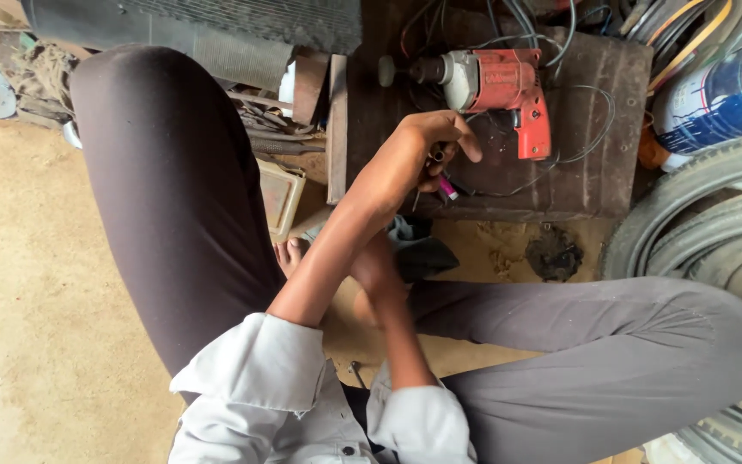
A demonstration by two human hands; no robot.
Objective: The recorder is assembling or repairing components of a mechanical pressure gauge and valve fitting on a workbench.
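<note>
- The small pink-tipped tool (446, 184) sits in the left hand (418, 155), fingers curled closed around it, above the near edge of the brown wooden board (594, 129).
- The right hand (377, 275) lies lower, behind the left forearm; its grip cannot be told.
- A red electric drill (495, 86) rests on the board among wires.
- Sandy floor (27, 283); tyres (697, 215) at right.
</note>
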